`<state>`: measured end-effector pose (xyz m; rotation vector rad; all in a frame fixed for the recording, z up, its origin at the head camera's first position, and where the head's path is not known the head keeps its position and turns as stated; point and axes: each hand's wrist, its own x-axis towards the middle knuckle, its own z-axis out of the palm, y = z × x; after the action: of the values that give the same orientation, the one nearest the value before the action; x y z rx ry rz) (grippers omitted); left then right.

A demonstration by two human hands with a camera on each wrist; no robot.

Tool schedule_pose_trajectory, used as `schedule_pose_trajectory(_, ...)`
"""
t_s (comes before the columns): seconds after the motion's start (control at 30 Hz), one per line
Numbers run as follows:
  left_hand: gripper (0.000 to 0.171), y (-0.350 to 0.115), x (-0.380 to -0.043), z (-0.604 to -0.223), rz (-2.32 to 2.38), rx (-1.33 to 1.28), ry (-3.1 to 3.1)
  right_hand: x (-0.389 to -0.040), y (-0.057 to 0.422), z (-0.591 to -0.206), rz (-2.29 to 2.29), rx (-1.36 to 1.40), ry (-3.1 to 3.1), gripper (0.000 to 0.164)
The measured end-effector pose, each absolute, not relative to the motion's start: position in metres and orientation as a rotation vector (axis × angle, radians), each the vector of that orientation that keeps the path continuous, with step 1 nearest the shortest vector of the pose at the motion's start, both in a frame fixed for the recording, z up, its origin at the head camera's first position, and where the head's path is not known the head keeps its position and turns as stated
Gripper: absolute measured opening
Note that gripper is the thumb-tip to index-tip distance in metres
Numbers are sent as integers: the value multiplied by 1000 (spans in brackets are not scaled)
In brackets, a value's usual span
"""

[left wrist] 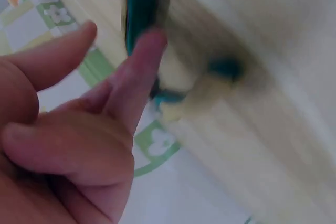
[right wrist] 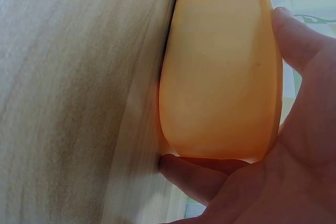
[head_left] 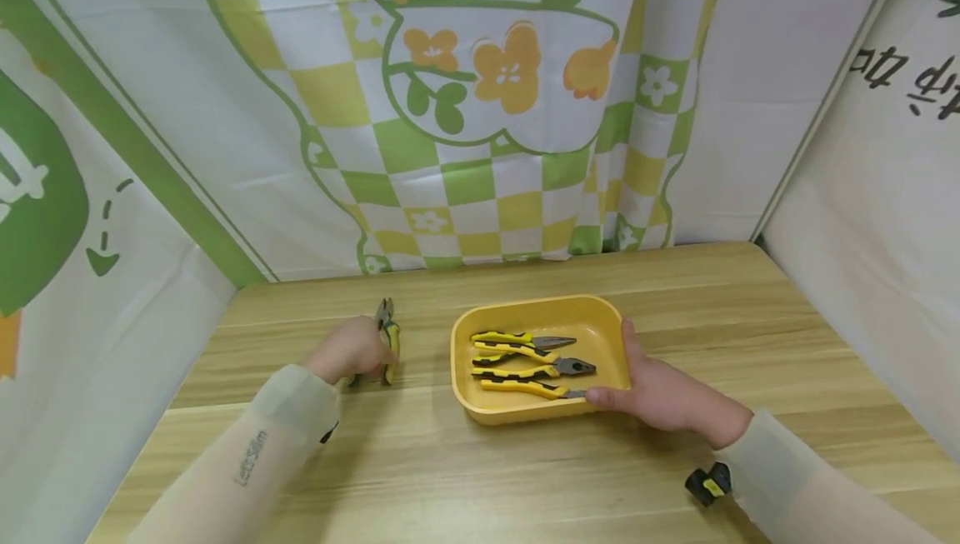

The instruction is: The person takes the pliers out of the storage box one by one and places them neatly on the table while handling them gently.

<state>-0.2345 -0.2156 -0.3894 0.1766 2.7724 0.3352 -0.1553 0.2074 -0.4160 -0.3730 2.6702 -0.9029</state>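
Note:
On the left of the table, my left hand (head_left: 356, 350) is over a pair of pliers (head_left: 393, 342) with green and yellow handles. Their metal jaws point away from me. In the left wrist view, one outstretched finger overlaps a handle of the blurred pliers (left wrist: 140, 6), while other fingers are bent and hold nothing. My right hand (head_left: 660, 391) grips the right end of a yellow plastic box (head_left: 540, 415), thumb at the near corner and fingers at the far side. Inside lie long-nose pliers (head_left: 553, 342), combination pliers (head_left: 576, 366) and another yellow-handled pair (head_left: 521, 387), its tip close to my right thumb.
All of this sits on a wood-grain table (head_left: 480, 477). A patterned curtain (head_left: 465, 169) hangs along its back edge, with printed white cloth walls (head_left: 877, 236) on both sides. The box stands right of the pliers, with bare tabletop between.

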Motion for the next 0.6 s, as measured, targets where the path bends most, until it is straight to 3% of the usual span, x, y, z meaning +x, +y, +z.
schedule_pose_trajectory(0.17, 20, -218, -231, -383, 354, 89, 2890, -156, 208, -415, -901, -370, 2669, 127)
schedule_pose_trajectory(0.6, 23, -253, -240, -399, 311, -75, 2857, -158, 206, -419, -922, -375, 2663, 127)
